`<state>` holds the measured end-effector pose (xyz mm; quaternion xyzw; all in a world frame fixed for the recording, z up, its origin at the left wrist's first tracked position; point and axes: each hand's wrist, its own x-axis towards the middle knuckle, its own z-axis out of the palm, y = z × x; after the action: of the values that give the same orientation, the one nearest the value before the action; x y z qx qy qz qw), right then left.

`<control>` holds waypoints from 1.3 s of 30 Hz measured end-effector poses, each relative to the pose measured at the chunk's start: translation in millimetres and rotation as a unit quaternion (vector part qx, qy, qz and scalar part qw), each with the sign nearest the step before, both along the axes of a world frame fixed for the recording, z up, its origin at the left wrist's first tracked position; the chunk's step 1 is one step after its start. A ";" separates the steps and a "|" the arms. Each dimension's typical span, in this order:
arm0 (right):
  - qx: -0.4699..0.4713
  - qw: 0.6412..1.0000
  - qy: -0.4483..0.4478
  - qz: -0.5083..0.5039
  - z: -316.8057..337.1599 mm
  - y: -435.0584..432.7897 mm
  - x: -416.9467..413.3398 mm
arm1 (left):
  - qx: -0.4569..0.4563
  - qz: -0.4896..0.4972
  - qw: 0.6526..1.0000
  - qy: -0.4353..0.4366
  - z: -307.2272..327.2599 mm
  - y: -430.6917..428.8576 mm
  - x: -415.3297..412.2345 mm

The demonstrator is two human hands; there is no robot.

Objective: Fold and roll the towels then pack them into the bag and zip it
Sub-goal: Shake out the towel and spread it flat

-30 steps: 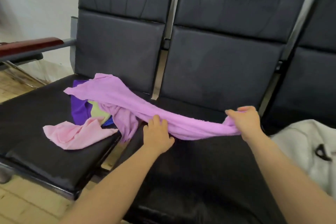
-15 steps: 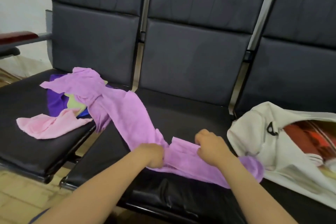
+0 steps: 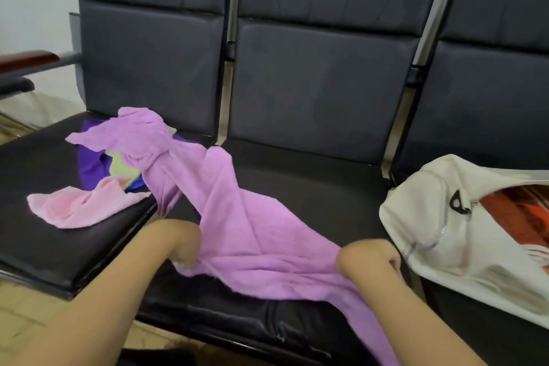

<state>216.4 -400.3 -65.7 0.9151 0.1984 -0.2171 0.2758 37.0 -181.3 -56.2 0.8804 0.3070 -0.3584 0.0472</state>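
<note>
A long lilac towel (image 3: pixel 237 217) stretches from the left seat across the middle seat to its front edge. My left hand (image 3: pixel 181 242) grips its near left edge. My right hand (image 3: pixel 368 258) grips its near right edge, and a strip of towel hangs down past the seat front. On the left seat lie a light pink towel (image 3: pixel 80 205), a dark purple towel (image 3: pixel 90 163) and a yellow-green towel (image 3: pixel 120 168), partly under the lilac one. A white bag (image 3: pixel 439 229) lies unzipped on the right seat with red-orange cloth (image 3: pixel 517 208) inside.
Three black padded seats (image 3: pixel 312 187) are joined in a row with metal posts between the backrests. A wooden armrest (image 3: pixel 26 58) sticks out at the far left. Tiled floor (image 3: pixel 17 315) shows below the seats.
Both hands pulled the lilac towel toward the seat's front edge and moved apart, spreading its near end wider. The view shifted right earlier, bringing the white bag in.
</note>
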 end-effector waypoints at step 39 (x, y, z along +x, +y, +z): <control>0.338 0.920 0.195 -0.022 -0.8 3.7 1.8 | -0.518 0.412 0.531 -0.529 -10.9 12.9 24.1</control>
<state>218.3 -396.6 -66.5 0.8977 0.2894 -0.3170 -0.0992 61.1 -168.4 -67.1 0.5057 0.3153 0.1358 0.7915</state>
